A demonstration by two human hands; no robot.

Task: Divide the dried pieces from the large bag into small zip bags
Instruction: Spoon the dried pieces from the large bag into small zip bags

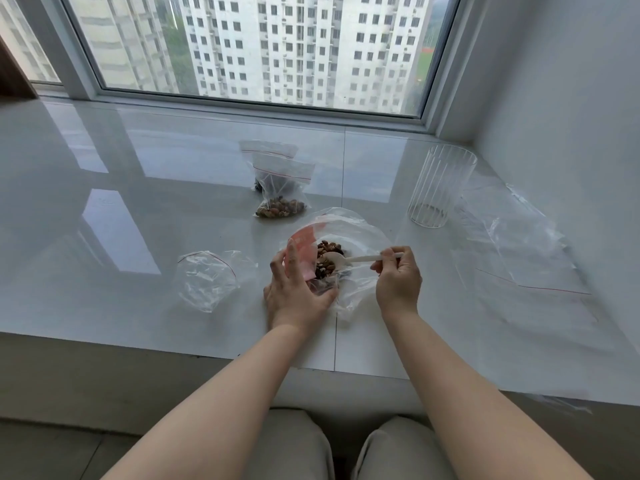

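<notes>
Holding the large clear plastic bag [349,233] open at centre frame, the left hand [294,292] curls its fingers around the bag's near edge by a pink label. The right hand [398,278] pinches a white plastic spoon [341,259] whose bowl sits in the brown dried pieces [325,258]. Above lie two filled small zip bags [282,188]; an empty small zip bag [207,278] lies left of the left hand.

A glossy white tiled sill [104,209] runs beneath a wide grey-framed window [263,98] facing pale high-rise blocks [298,46]; soft, perhaps overcast, daylight; plain white wall [571,98] at right.
</notes>
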